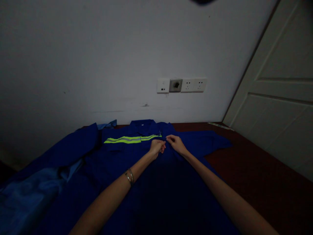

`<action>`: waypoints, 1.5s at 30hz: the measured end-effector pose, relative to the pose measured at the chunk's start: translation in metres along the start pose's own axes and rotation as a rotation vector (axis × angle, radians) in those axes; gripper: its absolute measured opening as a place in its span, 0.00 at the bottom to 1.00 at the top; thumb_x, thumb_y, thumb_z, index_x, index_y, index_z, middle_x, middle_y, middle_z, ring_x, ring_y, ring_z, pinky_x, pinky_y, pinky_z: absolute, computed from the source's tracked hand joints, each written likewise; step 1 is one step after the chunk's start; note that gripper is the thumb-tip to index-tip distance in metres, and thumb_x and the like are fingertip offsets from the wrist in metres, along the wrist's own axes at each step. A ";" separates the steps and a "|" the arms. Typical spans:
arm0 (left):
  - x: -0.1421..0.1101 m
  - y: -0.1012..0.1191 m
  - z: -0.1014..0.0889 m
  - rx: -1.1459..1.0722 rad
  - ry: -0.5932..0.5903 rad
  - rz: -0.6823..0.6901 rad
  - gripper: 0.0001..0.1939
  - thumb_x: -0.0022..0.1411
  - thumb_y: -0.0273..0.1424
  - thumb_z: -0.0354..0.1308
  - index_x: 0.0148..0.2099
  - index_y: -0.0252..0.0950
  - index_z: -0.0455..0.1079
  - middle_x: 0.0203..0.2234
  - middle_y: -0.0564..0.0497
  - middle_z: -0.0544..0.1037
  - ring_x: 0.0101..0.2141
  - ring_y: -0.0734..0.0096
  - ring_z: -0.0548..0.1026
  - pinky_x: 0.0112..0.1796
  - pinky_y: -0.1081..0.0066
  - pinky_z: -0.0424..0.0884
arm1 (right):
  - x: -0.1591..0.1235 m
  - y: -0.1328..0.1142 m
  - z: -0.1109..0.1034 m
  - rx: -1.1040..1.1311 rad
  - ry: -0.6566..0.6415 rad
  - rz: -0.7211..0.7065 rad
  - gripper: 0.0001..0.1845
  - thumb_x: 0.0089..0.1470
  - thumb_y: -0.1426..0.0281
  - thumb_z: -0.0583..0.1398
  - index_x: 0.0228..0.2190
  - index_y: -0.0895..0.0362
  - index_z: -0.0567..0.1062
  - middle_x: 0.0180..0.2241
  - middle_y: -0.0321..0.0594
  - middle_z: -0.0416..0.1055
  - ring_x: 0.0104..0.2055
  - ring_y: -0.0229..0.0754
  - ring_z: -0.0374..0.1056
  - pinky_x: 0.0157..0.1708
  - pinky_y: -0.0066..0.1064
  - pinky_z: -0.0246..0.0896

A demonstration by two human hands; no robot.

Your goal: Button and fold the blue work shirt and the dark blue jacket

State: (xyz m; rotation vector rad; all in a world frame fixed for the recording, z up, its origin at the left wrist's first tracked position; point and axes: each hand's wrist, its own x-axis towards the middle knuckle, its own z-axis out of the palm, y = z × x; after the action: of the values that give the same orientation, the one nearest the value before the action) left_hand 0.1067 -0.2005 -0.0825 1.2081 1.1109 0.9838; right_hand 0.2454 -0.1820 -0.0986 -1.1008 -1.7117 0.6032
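Note:
A dark blue work jacket (137, 182) with a yellow-green reflective stripe (132, 139) across its chest lies spread flat on a dark red-brown table (256, 176). Both my arms reach forward over it. My left hand (156, 147), with thin bangles on the wrist, pinches the jacket's front edge just below the stripe. My right hand (176, 144) pinches the facing edge right beside it. The two hands almost touch at the front opening. Whether a button is between the fingers is too small to see.
A lighter blue garment (29, 195) lies crumpled at the left. A white wall carries a row of sockets and a switch (181, 85). A white panelled door (281, 98) stands at the right. A thin strip (220, 125) lies at the table's far right corner.

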 end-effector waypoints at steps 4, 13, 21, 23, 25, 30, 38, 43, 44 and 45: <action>-0.001 0.002 -0.002 -0.015 -0.007 -0.008 0.15 0.56 0.26 0.51 0.17 0.31 0.61 0.06 0.57 0.60 0.07 0.84 0.57 0.12 0.79 0.50 | 0.003 -0.005 -0.012 0.031 -0.159 0.008 0.13 0.43 0.68 0.59 0.32 0.60 0.75 0.29 0.40 0.74 0.31 0.40 0.68 0.35 0.31 0.61; -0.001 0.001 -0.002 -0.005 -0.019 0.001 0.15 0.55 0.28 0.53 0.18 0.31 0.61 0.07 0.57 0.61 0.08 0.84 0.58 0.13 0.80 0.51 | 0.004 -0.003 -0.018 0.035 -0.191 0.000 0.14 0.41 0.72 0.59 0.33 0.60 0.76 0.31 0.40 0.75 0.32 0.41 0.68 0.35 0.31 0.62; 0.003 -0.004 -0.003 -0.003 -0.046 0.018 0.15 0.55 0.27 0.53 0.17 0.31 0.61 0.06 0.57 0.61 0.08 0.83 0.58 0.12 0.79 0.51 | 0.006 -0.003 -0.019 0.073 -0.216 0.021 0.12 0.41 0.72 0.57 0.31 0.61 0.76 0.28 0.39 0.74 0.30 0.40 0.68 0.34 0.31 0.62; 0.003 -0.004 -0.003 0.010 -0.040 0.009 0.15 0.55 0.29 0.54 0.17 0.31 0.61 0.06 0.57 0.61 0.08 0.83 0.58 0.12 0.79 0.52 | 0.006 -0.001 -0.018 0.079 -0.212 0.024 0.11 0.41 0.71 0.58 0.29 0.60 0.76 0.27 0.39 0.74 0.30 0.40 0.68 0.33 0.31 0.62; 0.004 -0.004 -0.002 0.018 -0.036 0.000 0.16 0.55 0.30 0.54 0.17 0.32 0.61 0.07 0.57 0.61 0.08 0.84 0.58 0.12 0.80 0.53 | 0.007 0.003 -0.017 0.097 -0.196 0.030 0.10 0.41 0.71 0.58 0.29 0.59 0.76 0.27 0.38 0.74 0.30 0.40 0.68 0.33 0.31 0.62; 0.001 -0.002 -0.002 0.049 -0.070 0.027 0.14 0.55 0.30 0.55 0.20 0.31 0.61 0.09 0.57 0.63 0.09 0.84 0.58 0.12 0.81 0.54 | 0.008 0.010 -0.019 0.135 -0.095 0.074 0.12 0.40 0.68 0.60 0.30 0.59 0.75 0.28 0.38 0.74 0.30 0.40 0.69 0.33 0.31 0.63; -0.008 0.000 0.003 0.217 -0.017 0.102 0.11 0.53 0.33 0.57 0.24 0.32 0.62 0.10 0.59 0.64 0.08 0.83 0.60 0.11 0.81 0.54 | 0.007 0.012 -0.022 0.172 0.052 0.146 0.13 0.41 0.64 0.59 0.28 0.59 0.76 0.31 0.42 0.75 0.34 0.42 0.69 0.38 0.33 0.61; -0.012 0.022 -0.001 0.302 0.040 0.176 0.18 0.55 0.39 0.54 0.20 0.33 0.61 0.09 0.59 0.62 0.08 0.83 0.59 0.11 0.81 0.51 | 0.004 0.011 -0.023 0.186 0.047 0.145 0.15 0.44 0.61 0.58 0.28 0.60 0.75 0.30 0.42 0.74 0.35 0.42 0.69 0.39 0.33 0.60; -0.013 0.029 -0.003 0.302 0.051 0.195 0.18 0.55 0.39 0.53 0.20 0.33 0.62 0.09 0.58 0.62 0.08 0.84 0.59 0.11 0.81 0.51 | 0.004 0.011 -0.023 0.185 0.041 0.142 0.15 0.44 0.61 0.58 0.28 0.60 0.75 0.30 0.42 0.74 0.35 0.42 0.69 0.39 0.33 0.60; -0.015 0.036 -0.007 0.302 0.059 0.210 0.17 0.55 0.39 0.53 0.20 0.32 0.63 0.09 0.58 0.63 0.09 0.84 0.59 0.11 0.81 0.51 | 0.004 0.011 -0.024 0.183 0.036 0.140 0.15 0.44 0.61 0.57 0.28 0.60 0.75 0.30 0.42 0.74 0.35 0.42 0.69 0.39 0.33 0.60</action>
State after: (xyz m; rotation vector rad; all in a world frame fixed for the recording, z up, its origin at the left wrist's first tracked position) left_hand 0.0972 -0.2093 -0.0451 1.5728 1.2280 1.0405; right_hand 0.2707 -0.1759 -0.0959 -1.0996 -1.5245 0.8072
